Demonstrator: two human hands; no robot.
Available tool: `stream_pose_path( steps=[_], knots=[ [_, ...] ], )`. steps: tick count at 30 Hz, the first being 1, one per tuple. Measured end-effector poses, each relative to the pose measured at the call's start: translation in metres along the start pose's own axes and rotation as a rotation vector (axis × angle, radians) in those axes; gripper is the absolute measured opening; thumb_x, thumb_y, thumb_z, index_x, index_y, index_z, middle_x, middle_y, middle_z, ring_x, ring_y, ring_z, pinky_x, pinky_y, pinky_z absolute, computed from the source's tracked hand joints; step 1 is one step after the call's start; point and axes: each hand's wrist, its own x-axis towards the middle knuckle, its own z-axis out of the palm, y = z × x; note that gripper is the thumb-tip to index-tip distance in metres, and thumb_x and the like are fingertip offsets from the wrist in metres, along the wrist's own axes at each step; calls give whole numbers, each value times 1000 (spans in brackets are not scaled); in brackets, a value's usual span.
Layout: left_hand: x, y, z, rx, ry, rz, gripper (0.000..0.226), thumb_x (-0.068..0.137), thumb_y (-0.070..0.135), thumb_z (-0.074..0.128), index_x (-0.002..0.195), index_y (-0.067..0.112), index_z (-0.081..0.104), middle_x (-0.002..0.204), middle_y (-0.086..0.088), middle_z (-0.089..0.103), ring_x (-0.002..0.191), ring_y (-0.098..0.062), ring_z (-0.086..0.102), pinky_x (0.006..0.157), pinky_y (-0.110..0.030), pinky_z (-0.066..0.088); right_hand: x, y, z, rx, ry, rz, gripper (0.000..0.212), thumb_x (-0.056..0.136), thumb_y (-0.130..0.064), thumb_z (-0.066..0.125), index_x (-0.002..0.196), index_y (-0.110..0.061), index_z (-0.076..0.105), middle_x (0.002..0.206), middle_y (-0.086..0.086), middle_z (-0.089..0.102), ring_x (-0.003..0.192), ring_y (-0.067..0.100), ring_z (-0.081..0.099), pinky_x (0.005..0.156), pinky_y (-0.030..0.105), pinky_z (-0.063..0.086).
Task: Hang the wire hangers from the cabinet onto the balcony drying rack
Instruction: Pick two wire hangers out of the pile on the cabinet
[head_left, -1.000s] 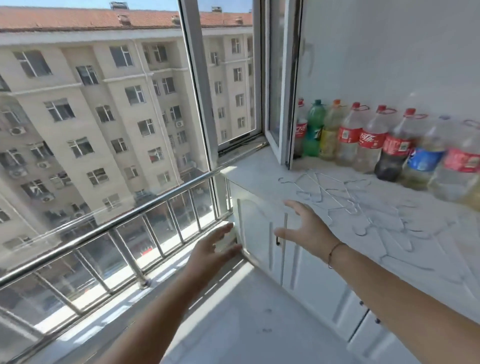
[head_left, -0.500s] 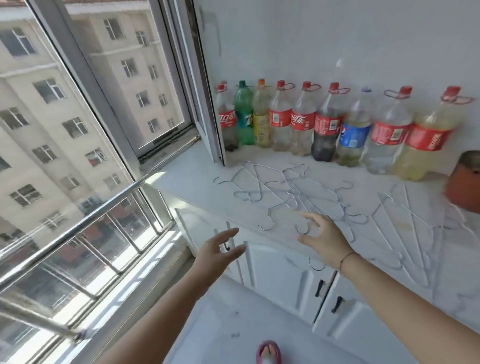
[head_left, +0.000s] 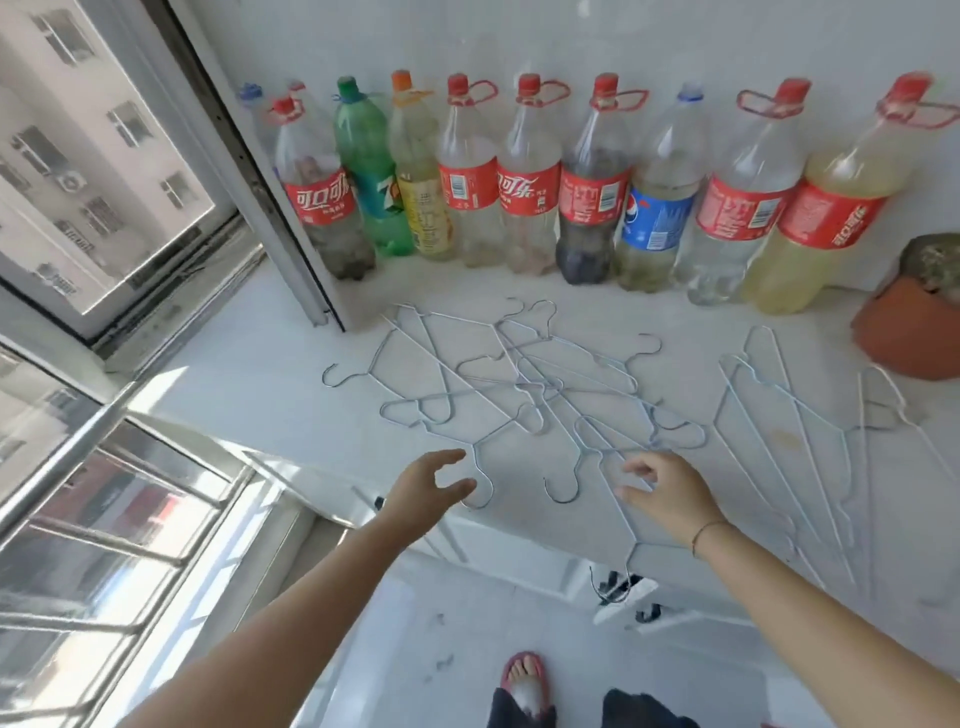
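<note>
1. Since a second ago, our view has swung down from the window and the building opposite onto the cabinet top (head_left: 249, 374), and both our hands have come forward from in front of the cabinet doors to its front edge, right at the wire hangers (head_left: 519, 384).

2. Our left hand (head_left: 423, 493) hovers at the near edge with thumb and fingers spread in a loose curl. The hook of the nearest hanger (head_left: 480, 491) lies just at the fingertips, but nothing is gripped.

3. Our right hand (head_left: 667, 493) is likewise open, fingers bent and lowered onto the wires. It seems to touch the crossing wires under it, yet we cannot tell whether a finger has actually caught one.

4. The hangers lie flat in a tangled heap in the middle of the cabinet top, with a second, looser fan of hangers (head_left: 795, 431) to the right. One hanger's hook (head_left: 602, 582) juts out past the front edge. Behind them, a row of plastic bottles (head_left: 524, 171) stands against the wall, and a terracotta pot (head_left: 904, 332) sits at the far right.

5. We judge this to be the very first step: reaching to pick up. No hanger is lifted, and the drying rack is not in view.

6. Next we need to pinch single hooks or necks and lift slowly. Because the wires interlock, pulling one will likely drag its neighbours, so we may have to shake them free or gather several hooks together.

7. We should also mind the hangers near the edge, which could slide to the floor.
</note>
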Motion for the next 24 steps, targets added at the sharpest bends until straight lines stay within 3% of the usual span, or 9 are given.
stream_pose_path(
  steps=[3,6,8,14,17,21,24],
  knots=[
    [25,-1,3,142,-3,9,45,84,26,67,128,19,57,131,1,56,121,-19,52,99,-29,38,-7,22,6,-101,-89,47,21,69,-15,75,80,-25,60,93,2,59,89,17,57,81,25,44],
    [44,-4,1,232,-2,2,41,85,21,65,125,20,59,129,2,57,111,-29,57,90,-36,46,-15,34,11,-166,-168,66,22,68,-21,75,78,-30,57,88,-7,52,86,12,52,81,23,42],
    [55,-8,1,312,1,29,40,84,16,65,124,19,60,128,-1,59,114,-26,55,98,-36,42,-17,39,12,-199,-179,60,22,70,-22,74,79,-30,56,85,-11,48,85,10,50,78,21,40],
    [80,-13,7,514,19,93,34,81,15,68,115,19,66,113,-8,59,108,-29,53,96,-34,38,-14,44,15,-255,-119,12,20,72,-14,70,70,-30,58,74,-15,46,85,17,58,78,29,47],
    [88,-12,11,571,51,119,27,80,14,68,106,18,70,109,-9,59,106,-30,52,95,-33,36,-12,47,18,-288,-93,-35,5,73,-17,70,73,-20,66,70,-19,40,87,18,58,80,30,45],
    [95,-11,14,572,95,146,14,79,12,69,92,15,73,102,-10,60,101,-32,54,90,-35,41,-16,50,24,-328,-60,-82,3,78,-18,67,79,-16,66,80,-14,47,91,17,55,85,34,42],
    [96,-9,11,516,115,190,10,80,11,69,88,14,74,98,-8,62,98,-30,54,86,-35,42,-20,51,23,-197,23,-101,10,77,-11,68,75,-19,63,78,-14,51,85,15,56,82,32,45]
  ],
)
